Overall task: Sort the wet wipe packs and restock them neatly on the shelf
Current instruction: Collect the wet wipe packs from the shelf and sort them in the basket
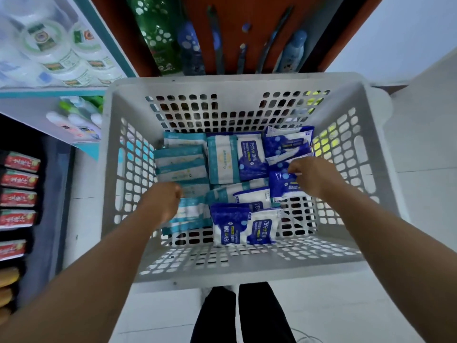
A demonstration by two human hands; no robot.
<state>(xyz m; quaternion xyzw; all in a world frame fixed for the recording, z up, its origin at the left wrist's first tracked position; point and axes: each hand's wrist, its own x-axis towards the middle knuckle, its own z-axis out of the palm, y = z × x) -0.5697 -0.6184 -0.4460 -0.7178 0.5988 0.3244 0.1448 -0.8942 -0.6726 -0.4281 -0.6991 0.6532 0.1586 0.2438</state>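
Observation:
A white perforated basket [242, 273] stands in front of me and holds several wet wipe packs. Teal-and-white packs [180, 159] lie on its left side. Blue-and-white packs [243, 226] lie in the middle and on the right. My left hand [163, 203] reaches into the left side with curled fingers over a teal pack [191, 214]; whether it grips the pack is hidden. My right hand [309, 175] pinches the top edge of a blue pack [282, 185] at the right.
Shelves on the left carry red boxed goods [19, 180] and white tubs [49, 43]. Beyond the basket hang a green bottle [158, 33], blue bottles and toothbrushes on an orange panel. My legs [242, 315] stand on the pale floor just under the basket.

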